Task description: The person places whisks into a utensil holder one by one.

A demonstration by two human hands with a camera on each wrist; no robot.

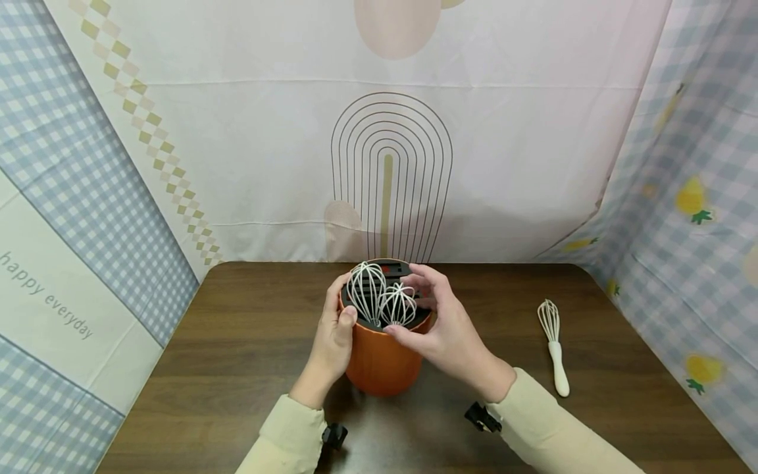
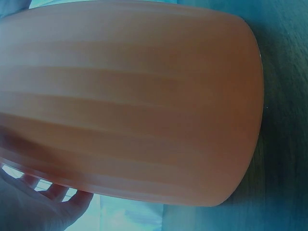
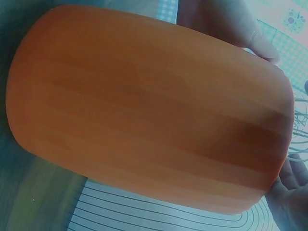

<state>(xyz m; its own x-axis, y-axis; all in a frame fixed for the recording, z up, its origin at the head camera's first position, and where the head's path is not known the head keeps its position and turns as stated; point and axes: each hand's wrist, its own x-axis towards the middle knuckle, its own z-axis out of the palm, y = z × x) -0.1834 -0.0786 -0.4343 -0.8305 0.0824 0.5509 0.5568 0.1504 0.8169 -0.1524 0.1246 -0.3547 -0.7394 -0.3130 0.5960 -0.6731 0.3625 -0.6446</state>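
Observation:
An orange utensil holder [image 1: 383,365] with a dark slotted top stands upright on the table. My left hand [image 1: 336,329] grips its left side near the rim, the thumb at the front. Two whisks stand head up in the top: a larger whisk [image 1: 366,289] on the left and a smaller whisk [image 1: 398,305] on the right. Their lower parts are hidden inside. My right hand [image 1: 447,329] is spread loosely about the smaller whisk, its thumb by the front rim and its fingers beyond the wires. Both wrist views are mostly filled by the holder's ribbed wall [image 2: 144,106].
A third whisk [image 1: 554,349] with a white handle lies on the brown wooden table [image 1: 249,368], to the right of the right arm. Patterned cloth [image 1: 260,158] hangs behind the table and along both sides.

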